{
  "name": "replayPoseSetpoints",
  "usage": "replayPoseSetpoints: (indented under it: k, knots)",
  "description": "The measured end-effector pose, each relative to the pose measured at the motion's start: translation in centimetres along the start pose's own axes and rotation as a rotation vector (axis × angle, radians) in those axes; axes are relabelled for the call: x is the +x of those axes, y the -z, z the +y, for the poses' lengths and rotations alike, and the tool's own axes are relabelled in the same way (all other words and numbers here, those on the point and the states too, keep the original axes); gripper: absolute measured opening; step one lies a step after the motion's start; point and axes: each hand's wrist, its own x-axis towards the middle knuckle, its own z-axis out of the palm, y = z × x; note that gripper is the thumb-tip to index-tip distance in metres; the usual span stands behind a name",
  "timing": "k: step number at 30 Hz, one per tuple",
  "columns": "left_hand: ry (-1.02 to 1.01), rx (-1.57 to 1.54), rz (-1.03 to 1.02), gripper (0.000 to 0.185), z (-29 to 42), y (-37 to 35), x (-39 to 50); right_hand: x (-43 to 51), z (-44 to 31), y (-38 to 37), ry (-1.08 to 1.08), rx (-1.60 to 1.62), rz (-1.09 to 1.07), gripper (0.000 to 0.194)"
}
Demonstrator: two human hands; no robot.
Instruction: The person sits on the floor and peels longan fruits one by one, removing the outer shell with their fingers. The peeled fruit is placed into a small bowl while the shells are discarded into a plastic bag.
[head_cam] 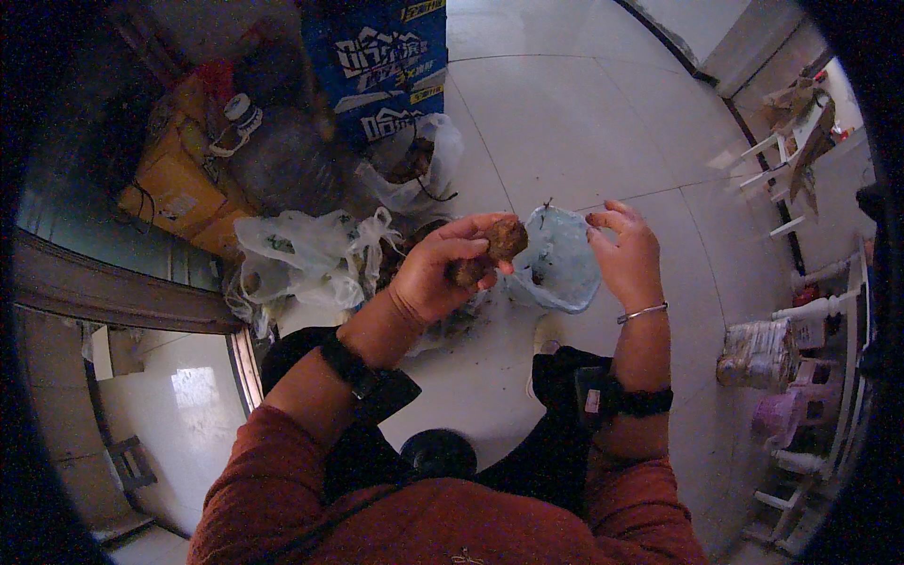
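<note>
My left hand (434, 272) grips a rough brown tuber (507, 239) between thumb and fingers. A second brown lump (466, 272) shows lower in the same palm, partly covered by the fingers. My right hand (628, 247) hovers at the right rim of a light-blue plastic bag (565, 265) that stands open on the floor. Its fingers are bent and slightly apart, and I see nothing held in them. Dark scraps lie inside the bag, and a thin stem pokes up at its far edge. More brown pieces, half hidden behind my left hand, lie beside it.
White plastic bags (304, 247) crowd the floor at left, and another bag (417, 166) holds dark items. Behind stand a blue carton (388, 63) bearing writing and an orange-brown box (180, 176). Along the right wall are a bundled stack (759, 353) and a pink stool (784, 409).
</note>
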Motion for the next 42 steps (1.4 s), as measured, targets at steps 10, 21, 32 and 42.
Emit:
replayPoseSetpoints:
  k: [10,21,32,42]
  knots:
    - [0.015,0.248,0.122,0.037,0.0,-1.1,-0.1,-1.8,-5.2,-0.6,-0.075,0.837,-0.268,0.016]
    - [-0.089,0.543,0.166,0.038,0.0,-2.3,-0.8,-1.7,-5.7,0.2,0.017,0.725,-0.288,0.012]
    - [-0.107,0.554,0.177,0.035,0.0,-1.5,-0.7,-2.0,-6.2,-1.1,-0.018,0.731,-0.205,0.008]
    - [-0.038,0.158,0.031,0.041,0.2,-1.1,-0.5,-0.7,-2.3,0.2,-0.361,0.883,-0.163,0.014]
